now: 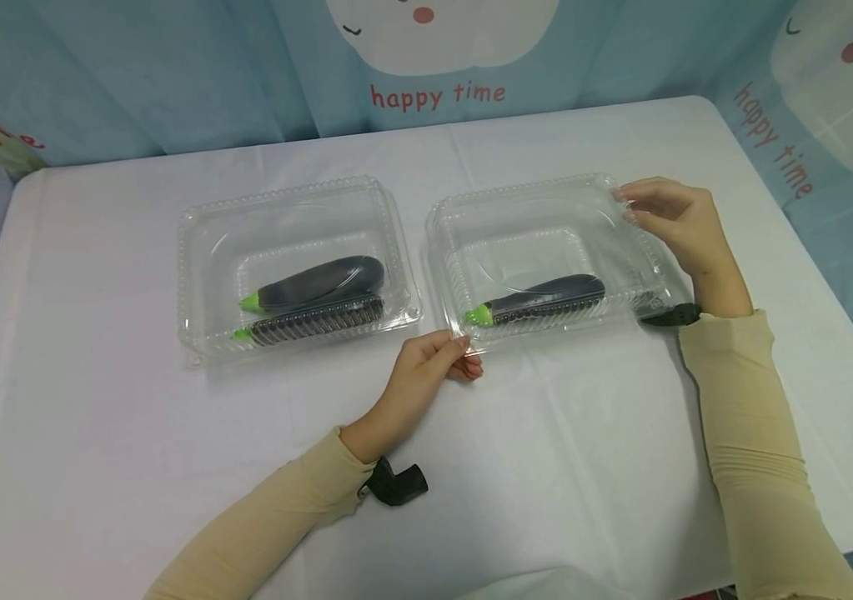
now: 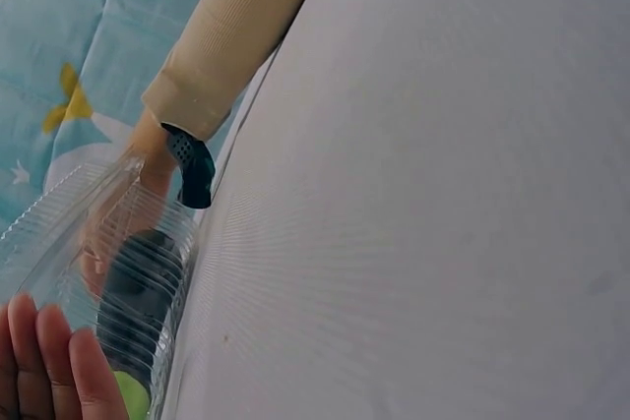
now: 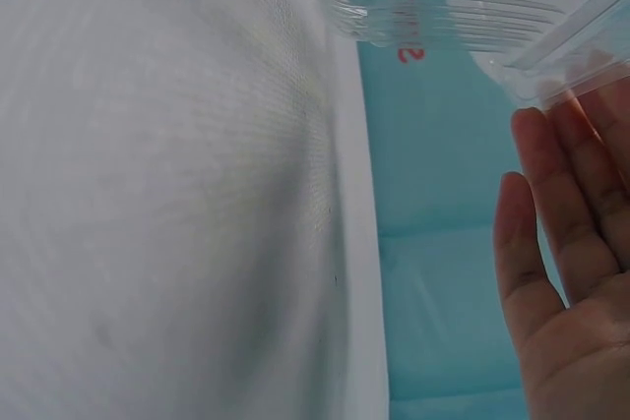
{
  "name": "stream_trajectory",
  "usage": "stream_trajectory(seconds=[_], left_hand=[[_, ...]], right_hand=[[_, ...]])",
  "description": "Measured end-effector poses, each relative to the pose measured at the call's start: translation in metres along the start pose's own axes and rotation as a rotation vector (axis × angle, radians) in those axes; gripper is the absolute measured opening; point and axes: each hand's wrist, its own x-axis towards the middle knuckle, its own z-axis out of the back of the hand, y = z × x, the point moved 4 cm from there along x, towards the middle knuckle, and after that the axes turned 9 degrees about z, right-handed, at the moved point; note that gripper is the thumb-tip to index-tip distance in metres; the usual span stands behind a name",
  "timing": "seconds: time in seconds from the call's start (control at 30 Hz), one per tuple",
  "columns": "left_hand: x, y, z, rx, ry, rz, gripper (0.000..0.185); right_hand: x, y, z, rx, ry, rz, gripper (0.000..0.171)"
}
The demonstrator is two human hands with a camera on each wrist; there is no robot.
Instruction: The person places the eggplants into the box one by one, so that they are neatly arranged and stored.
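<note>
Two clear clamshell boxes (image 1: 298, 267) (image 1: 546, 254), two eggplants (image 1: 313, 285) (image 1: 546, 296)

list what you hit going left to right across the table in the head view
left clear container → eggplant inside it → left hand at the near corner of the right clear container → its eggplant → right hand on the far right corner

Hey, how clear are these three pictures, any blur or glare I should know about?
Head view: sharp and evenly lit, with faint glare on the right clear box and soft shadows under the left hand. Left wrist view: the box's lid is smeared, the tablecloth soft. Right wrist view: the cloth is blurred, the right hand sharper.
</note>
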Motion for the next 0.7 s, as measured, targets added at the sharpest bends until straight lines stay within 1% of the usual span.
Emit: stream_trajectory(seconds=[0.2, 0.27, 0.43, 0.53, 0.57, 0.6, 0.7], left_hand=[[0.0005, 0.0005, -0.0001, -0.005, -0.003, -0.005, 0.026], [0.0007, 0.0002, 0.0001, -0.006, -0.008, -0.005, 0.025], [0.0023, 0.0016, 0.0017, -0.003, -0.033, 0.002, 0.025], [0.0036, 0.0012, 0.0029, -0.018, -0.051, -0.003, 0.025], [0.0038, 0.0007, 0.0032, -0.025, -0.053, -0.006, 0.025], [0.0039, 0.0001, 0.0034, -0.032, -0.052, -0.008, 0.026], [0.005, 0.0001, 0.0033, -0.061, -0.028, -0.005, 0.028]], right_hand=[[-0.0009, 0.0001, -0.0002, 0.011, -0.006, -0.008, 0.025], [-0.0006, 0.0012, -0.0007, -0.014, 0.001, 0.006, 0.024], [-0.0003, 0.0017, -0.001, -0.037, 0.003, 0.02, 0.024], [-0.0006, 0.0001, -0.0004, -0.023, -0.004, 0.001, 0.026], [-0.0005, 0.0, -0.0003, -0.035, -0.002, 0.0, 0.027], [-0.0003, 0.0, -0.0003, -0.052, -0.004, -0.001, 0.027], [0.0, 0.0005, -0.0012, -0.052, -0.011, -0.005, 0.028]])
